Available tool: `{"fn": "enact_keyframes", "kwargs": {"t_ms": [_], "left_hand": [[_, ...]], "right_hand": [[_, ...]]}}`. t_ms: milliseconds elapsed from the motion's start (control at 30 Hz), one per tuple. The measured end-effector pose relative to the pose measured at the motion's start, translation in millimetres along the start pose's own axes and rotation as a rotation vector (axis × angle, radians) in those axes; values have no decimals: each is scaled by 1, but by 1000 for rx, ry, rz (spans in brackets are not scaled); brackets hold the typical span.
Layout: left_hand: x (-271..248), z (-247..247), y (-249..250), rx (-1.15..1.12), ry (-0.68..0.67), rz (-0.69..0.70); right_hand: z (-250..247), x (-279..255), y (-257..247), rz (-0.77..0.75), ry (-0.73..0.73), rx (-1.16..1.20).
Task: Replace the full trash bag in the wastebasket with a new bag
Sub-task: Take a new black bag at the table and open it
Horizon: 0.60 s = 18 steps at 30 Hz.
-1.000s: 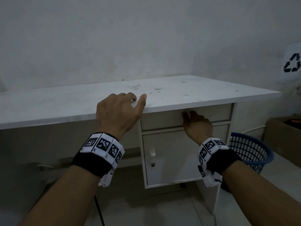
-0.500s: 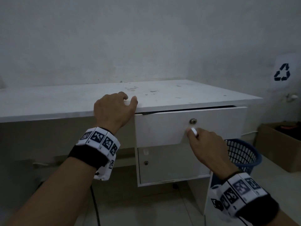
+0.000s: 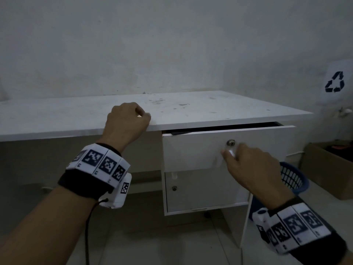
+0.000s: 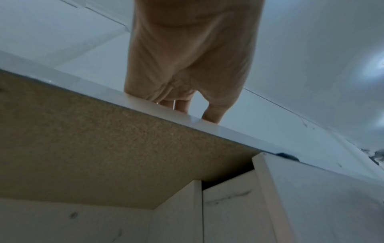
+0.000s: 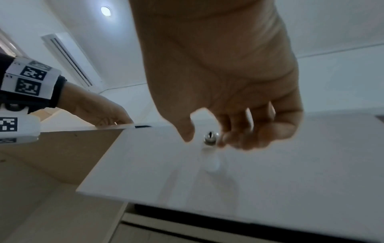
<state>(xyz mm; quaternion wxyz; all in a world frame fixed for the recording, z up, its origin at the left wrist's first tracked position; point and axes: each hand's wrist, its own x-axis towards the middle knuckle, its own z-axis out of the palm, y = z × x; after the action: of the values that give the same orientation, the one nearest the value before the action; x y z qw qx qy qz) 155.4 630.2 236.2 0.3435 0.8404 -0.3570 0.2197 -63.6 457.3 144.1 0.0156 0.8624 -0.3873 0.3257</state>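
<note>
At the desk's front edge, the left hand (image 3: 125,123) rests on the white desktop (image 3: 200,109), fingers curled and holding nothing, thumb tip on the edge. Just right of it the top drawer (image 3: 193,152) stands pulled out, its keyhole lock (image 3: 230,143) just above the right hand's (image 3: 254,169) fingertips (image 5: 239,139). Those fingers are curled near the white knob (image 5: 212,166); whether they hold it cannot be told. Right of that hand, behind its wrist, sits the blue wastebasket (image 3: 292,177), then a cardboard box (image 3: 328,171).
</note>
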Motion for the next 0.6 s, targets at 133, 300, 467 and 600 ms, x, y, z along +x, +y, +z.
{"fn": "enact_keyframes", "kwargs": {"t_ms": [133,300,467,600], "left_hand": [[2,-5,-3,-83,17,0],[-1,-4,-4,-108,51,14],[-3,-1,-4,-57,77,-6],[-6,-1,-5,9,47,-32]], "right_hand": [[-16,17,-12,-138,373,82],[-10,35,-12,-179,227,-99],[-6,29,-3,-171,284,14],[4,18,7,-268,256,-83]]}}
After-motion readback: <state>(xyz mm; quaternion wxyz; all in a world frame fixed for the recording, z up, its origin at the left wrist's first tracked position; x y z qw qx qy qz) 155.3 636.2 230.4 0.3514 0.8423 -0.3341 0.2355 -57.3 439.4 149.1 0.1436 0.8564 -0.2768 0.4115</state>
